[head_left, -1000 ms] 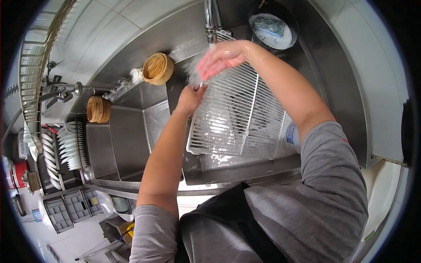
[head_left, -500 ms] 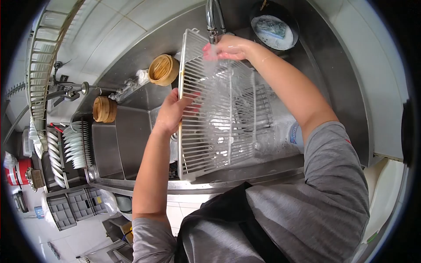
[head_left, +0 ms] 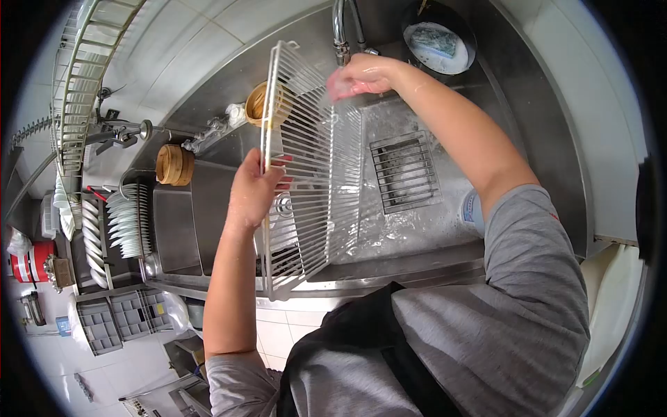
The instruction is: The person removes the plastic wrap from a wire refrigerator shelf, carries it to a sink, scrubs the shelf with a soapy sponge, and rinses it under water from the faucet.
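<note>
A white wire rack [head_left: 306, 160] stands tilted on edge over the sink. My left hand [head_left: 253, 184] is closed around its left rim, with the fingers passing between the wires. Below the faucet [head_left: 340, 38], my right hand [head_left: 365, 75] is at the upper right side of the rack. Its fingers bend downward and look blurred in the water, so whether they grip a wire is unclear. Water runs over the rack into the sink basin [head_left: 451, 229]. A metal grate [head_left: 405, 172] lies on the basin floor, to the right of the rack.
A black pan [head_left: 464, 59] with suds and a blue-green sponge [head_left: 434, 43] sits at the upper right. Bamboo steamers [head_left: 174, 165] stand at the left, one partly behind the rack. White plates [head_left: 125, 221] stand in a row farther left. A blue-labelled container [head_left: 471, 208] is beside my right arm.
The rack has swung left and turned more edge-on, uncovering the grate and basin floor. My left hand has moved left and slightly down with it. My right hand stays near the faucet.
</note>
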A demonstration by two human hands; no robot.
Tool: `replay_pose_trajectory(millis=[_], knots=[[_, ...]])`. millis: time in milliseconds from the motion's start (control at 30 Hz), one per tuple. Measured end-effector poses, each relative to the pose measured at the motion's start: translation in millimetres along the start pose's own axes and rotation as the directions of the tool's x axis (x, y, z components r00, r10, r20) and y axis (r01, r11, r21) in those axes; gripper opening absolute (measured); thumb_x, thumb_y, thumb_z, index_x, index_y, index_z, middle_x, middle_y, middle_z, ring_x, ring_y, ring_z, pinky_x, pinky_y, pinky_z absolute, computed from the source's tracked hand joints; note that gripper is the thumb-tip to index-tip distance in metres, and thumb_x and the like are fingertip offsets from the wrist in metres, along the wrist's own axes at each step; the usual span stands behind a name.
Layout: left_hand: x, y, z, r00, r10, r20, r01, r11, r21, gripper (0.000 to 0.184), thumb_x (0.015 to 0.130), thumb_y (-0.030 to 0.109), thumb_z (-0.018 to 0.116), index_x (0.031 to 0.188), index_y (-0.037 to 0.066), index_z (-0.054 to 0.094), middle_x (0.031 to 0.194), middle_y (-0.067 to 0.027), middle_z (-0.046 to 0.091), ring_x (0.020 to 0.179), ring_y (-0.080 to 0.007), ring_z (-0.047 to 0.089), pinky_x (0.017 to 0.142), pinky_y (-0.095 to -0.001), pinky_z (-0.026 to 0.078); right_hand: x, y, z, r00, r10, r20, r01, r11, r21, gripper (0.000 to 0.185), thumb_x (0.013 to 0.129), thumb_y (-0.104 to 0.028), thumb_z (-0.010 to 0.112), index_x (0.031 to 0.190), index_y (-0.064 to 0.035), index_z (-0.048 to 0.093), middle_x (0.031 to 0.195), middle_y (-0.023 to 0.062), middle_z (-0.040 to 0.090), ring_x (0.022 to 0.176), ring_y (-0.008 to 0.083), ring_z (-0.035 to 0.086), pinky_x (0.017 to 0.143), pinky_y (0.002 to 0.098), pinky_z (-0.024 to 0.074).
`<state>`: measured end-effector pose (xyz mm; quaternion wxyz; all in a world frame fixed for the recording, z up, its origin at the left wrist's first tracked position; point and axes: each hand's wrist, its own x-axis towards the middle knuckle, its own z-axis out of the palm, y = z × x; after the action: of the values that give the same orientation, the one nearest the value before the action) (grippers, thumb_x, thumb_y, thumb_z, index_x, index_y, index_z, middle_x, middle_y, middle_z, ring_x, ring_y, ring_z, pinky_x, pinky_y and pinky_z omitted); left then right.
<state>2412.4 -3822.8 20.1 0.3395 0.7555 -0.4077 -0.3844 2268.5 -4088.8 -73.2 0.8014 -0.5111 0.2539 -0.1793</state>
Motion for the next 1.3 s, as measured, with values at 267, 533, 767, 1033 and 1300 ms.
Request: replay_pose_trajectory(millis=[267,533,767,1033,1300], knots=[[-27,32,-24,1.000,-0.029,-0.006,0.029,0.997,-0.065,0.016,0.085,0.002,0.048,0.102,0.003,0.048,0.107,-0.0090,0.063,0.083,-0.0158,0.063,0.074,-0.0279,0.050,3,-4,3,0.999,0.040,0.020,-0.038,0.998,-0.058,0.033,0.082,0.003,0.053,0.111,0.0170,0.047,0.112,0.0181,0.055,0.100,0.0242,0.060,0.083,0.0301,0.0521],[-38,27,-26,0.998,-0.023,-0.050,0.019,0.997,-0.079,0.013,0.086,0.002,0.048,0.099,0.003,0.048,0.105,-0.0099,0.064,0.082,-0.0154,0.063,0.074,-0.0272,0.050,-4,-12,2,0.955,0.281,0.095,-0.237,0.914,-0.330,0.026,0.083,-0.005,0.056,0.103,0.0115,0.058,0.095,0.0176,0.064,0.088,0.0235,0.066,0.085,0.0308,0.0533],[-24,-2,-15,0.991,0.087,-0.101,-0.103,0.980,-0.169,0.018,0.086,0.001,0.048,0.104,0.004,0.050,0.111,-0.0103,0.062,0.088,-0.0188,0.064,0.078,-0.0299,0.052,-1,-2,-2,0.936,0.209,0.281,-0.178,0.975,-0.134,0.026,0.082,-0.003,0.057,0.104,0.0108,0.058,0.102,0.0175,0.063,0.097,0.0245,0.063,0.087,0.0301,0.0521],[-13,-11,-17,0.994,0.113,-0.003,-0.112,0.979,-0.169,0.017,0.087,0.000,0.048,0.104,0.003,0.049,0.111,-0.0127,0.062,0.088,-0.0198,0.064,0.078,-0.0311,0.052,6,8,-9,0.997,0.043,0.059,-0.049,0.994,0.098,0.031,0.083,-0.001,0.058,0.111,0.0119,0.052,0.108,0.0201,0.059,0.097,0.0269,0.062,0.088,0.0312,0.0523],[-18,13,-50,0.999,0.016,0.043,-0.010,0.989,-0.150,0.018,0.087,0.003,0.050,0.104,0.004,0.046,0.109,-0.0099,0.062,0.084,-0.0170,0.063,0.075,-0.0300,0.051,-15,53,-5,0.998,-0.065,-0.008,0.066,0.997,0.037,0.024,0.086,-0.001,0.055,0.108,0.0101,0.051,0.099,0.0172,0.061,0.091,0.0235,0.063,0.078,0.0325,0.0552]])
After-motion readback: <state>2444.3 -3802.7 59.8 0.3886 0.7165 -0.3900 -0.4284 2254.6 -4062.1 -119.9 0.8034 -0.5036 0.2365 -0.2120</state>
